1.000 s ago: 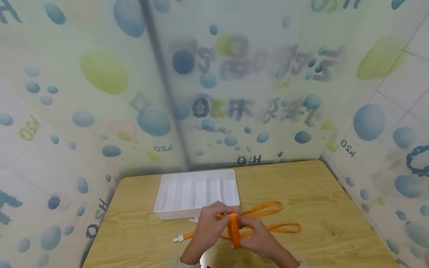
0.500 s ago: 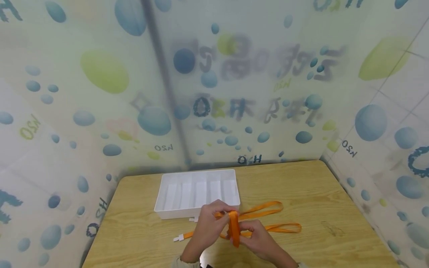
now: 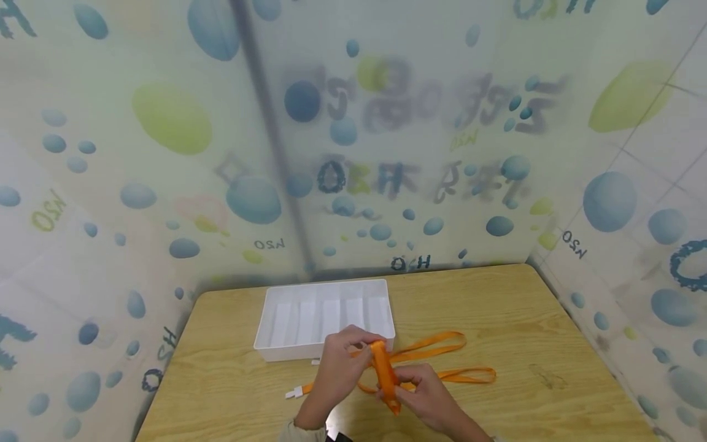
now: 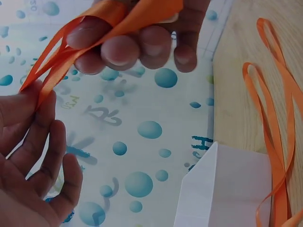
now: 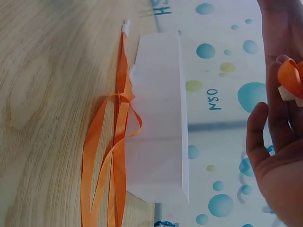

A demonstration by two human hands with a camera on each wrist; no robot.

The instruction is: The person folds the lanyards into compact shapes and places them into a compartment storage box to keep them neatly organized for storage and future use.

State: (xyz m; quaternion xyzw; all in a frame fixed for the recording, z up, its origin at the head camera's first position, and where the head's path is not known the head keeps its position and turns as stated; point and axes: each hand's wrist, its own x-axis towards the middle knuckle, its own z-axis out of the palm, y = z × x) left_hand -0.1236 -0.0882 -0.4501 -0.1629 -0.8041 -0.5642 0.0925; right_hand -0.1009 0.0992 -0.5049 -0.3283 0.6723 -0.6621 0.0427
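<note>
An orange lanyard (image 3: 385, 376), folded into a long flat bundle, is held between both hands above the table. My left hand (image 3: 338, 368) pinches its upper end, where loops of ribbon spread from the fingertips in the left wrist view. My right hand (image 3: 428, 393) grips the lower part between thumb and fingers. A small white clip (image 5: 286, 93) shows beside the folded ribbon in the right wrist view. Behind the hands, two more orange lanyards (image 3: 436, 352) lie stretched out on the table. One ends in a white clip (image 3: 294, 393) at the left.
A white divided tray (image 3: 289, 353) stands toward the back of the wooden table (image 3: 469, 294), just beyond the hands, with lanyard ribbon lying along its front wall. Patterned curtain-like walls (image 3: 353, 227) enclose the table at the back and both sides.
My left hand has shifted slightly left and up, so the folded lanyard now tilts, top toward the left. The right hand has stayed nearly in place; the lanyards on the table lie unchanged.
</note>
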